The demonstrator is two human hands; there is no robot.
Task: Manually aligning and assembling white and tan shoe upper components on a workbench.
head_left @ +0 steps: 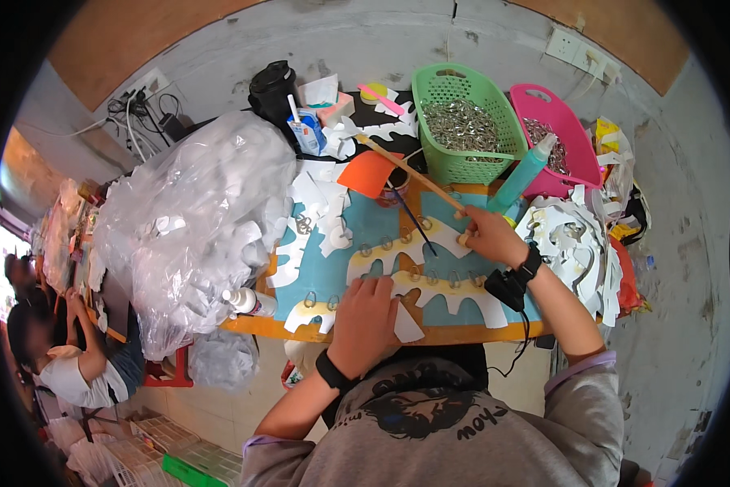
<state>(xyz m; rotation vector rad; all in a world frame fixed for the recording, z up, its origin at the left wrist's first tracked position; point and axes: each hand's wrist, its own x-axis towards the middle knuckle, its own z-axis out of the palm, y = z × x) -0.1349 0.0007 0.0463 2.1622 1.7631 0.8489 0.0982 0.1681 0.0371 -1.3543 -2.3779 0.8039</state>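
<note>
My left hand point(365, 321) lies nearly flat on the near edge of the table, its fingers against a scalloped white paper piece point(454, 294). Several metal clips point(431, 277) stand along that piece, beside yellowish patches. My right hand point(495, 236) is further right, fingers bent, at the near end of a long wooden stick point(413, 174). I cannot make out what lies between its fingertips. Another scalloped strip point(378, 258) with clips lies just beyond, and a smaller one point(306, 316) is left of my left hand. A dark thin stick point(417, 223) leans out of a small pot point(392, 193).
A green basket point(472, 171) and a pink basket point(580, 177) of metal clips stand at the back. A teal bottle point(521, 176) is before them. White cutouts point(566, 243) pile up at right; a big plastic bag point(194, 211) and a white bottle point(251, 302) are left. Another person point(77, 369) sits far left.
</note>
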